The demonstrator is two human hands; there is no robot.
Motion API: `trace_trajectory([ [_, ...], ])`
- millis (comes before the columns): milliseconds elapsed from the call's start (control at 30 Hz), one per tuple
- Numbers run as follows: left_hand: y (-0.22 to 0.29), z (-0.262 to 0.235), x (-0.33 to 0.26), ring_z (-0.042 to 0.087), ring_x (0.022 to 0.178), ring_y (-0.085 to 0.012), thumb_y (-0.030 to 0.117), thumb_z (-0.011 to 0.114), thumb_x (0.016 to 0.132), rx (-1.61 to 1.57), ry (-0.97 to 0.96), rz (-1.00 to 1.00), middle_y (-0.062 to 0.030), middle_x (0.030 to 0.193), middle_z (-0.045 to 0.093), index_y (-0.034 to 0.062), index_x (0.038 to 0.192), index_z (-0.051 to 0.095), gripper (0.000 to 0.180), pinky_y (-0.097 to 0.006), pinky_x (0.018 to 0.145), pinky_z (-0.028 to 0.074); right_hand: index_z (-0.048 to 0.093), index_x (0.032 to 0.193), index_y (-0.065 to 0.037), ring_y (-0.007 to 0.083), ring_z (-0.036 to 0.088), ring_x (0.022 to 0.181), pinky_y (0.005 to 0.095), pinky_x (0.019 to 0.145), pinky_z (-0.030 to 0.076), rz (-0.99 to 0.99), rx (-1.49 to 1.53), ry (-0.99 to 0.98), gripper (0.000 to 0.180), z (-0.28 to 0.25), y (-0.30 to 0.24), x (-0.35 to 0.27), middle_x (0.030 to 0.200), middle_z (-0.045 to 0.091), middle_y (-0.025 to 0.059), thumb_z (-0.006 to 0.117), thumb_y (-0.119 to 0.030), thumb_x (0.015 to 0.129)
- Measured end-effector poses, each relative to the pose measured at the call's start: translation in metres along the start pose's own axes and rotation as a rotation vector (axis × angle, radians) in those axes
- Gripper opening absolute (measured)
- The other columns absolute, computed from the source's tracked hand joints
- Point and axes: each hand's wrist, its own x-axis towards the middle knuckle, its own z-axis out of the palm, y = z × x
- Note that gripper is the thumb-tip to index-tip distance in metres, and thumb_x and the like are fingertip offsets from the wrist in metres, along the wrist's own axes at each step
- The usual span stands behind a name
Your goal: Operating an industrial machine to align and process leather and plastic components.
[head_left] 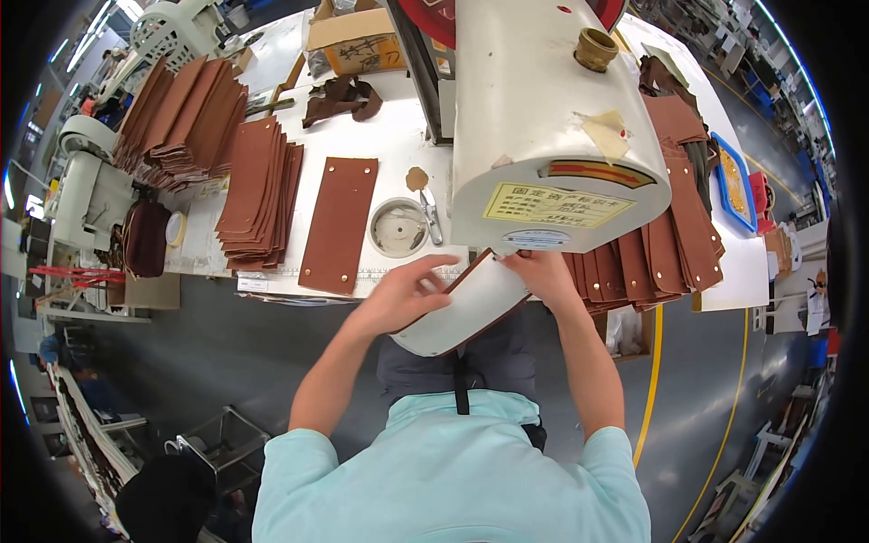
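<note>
A brown leather-like panel (pixel 463 314), pale underside up, slants across my lap at the table's front edge. My right hand (pixel 543 276) pinches its far corner, just below the head of a white machine (pixel 552 100). Over the panel's left edge hovers or rests my left hand (pixel 403 294), fingers apart and slightly curled; whether it touches the panel I cannot tell. On the table to the left lies a single brown panel (pixel 339 226) with metal snaps at its corners. Beside it is a round metal dish (pixel 399 227) set near a small metal tool (pixel 432 217). The machine's head hides its working point.
Stacks of brown panels stand at the left (pixel 258 195) and far left (pixel 186 118). More panels (pixel 670 226) fan out right of the machine. A blue tray (pixel 733 184) of small gold parts sits farther right. Behind are a cardboard box (pixel 358 41) and leather scraps (pixel 344 100).
</note>
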Motion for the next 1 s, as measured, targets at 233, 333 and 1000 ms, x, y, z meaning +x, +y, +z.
trace_trajectory([
  [233, 0.008, 0.033, 0.049, 0.065, 0.072, -0.0184, 0.013, 0.072, 0.086, 0.028, 0.067, 0.009, -0.0107, 0.084, 0.07, 0.0081, 0.127, 0.068, 0.041, -0.032, 0.071, 0.053, 0.064, 0.117, 0.006, 0.0237, 0.067, 0.102, 0.0351, 0.086, 0.054, -0.177, -0.054, 0.056, 0.034, 0.008, 0.005, 0.006, 0.11, 0.071, 0.0153, 0.066, 0.005, 0.083],
  [333, 0.003, 0.036, 0.053, 0.064, 0.066, -0.0195, 0.014, 0.072, 0.085, -0.009, 0.12, 0.012, -0.0123, 0.076, 0.069, 0.002, 0.113, 0.072, 0.03, -0.032, 0.068, 0.053, 0.065, 0.118, 0.004, 0.025, 0.068, 0.1, 0.036, 0.086, 0.054, -0.218, -0.195, 0.073, 0.035, 0.008, 0.009, 0.007, 0.11, 0.071, 0.0159, 0.068, 0.003, 0.083],
  [1000, 0.005, 0.033, 0.045, 0.064, 0.07, -0.0157, 0.013, 0.078, 0.08, 0.023, 0.113, -0.138, -0.0087, 0.079, 0.066, -0.0017, 0.113, 0.064, 0.038, -0.031, 0.063, 0.051, 0.067, 0.111, 0.006, 0.0141, 0.07, 0.084, 0.0298, 0.075, 0.059, 0.207, 0.266, 0.046, 0.023, -0.033, 0.005, -0.04, 0.097, 0.071, 0.0081, 0.071, 0.0, 0.089],
])
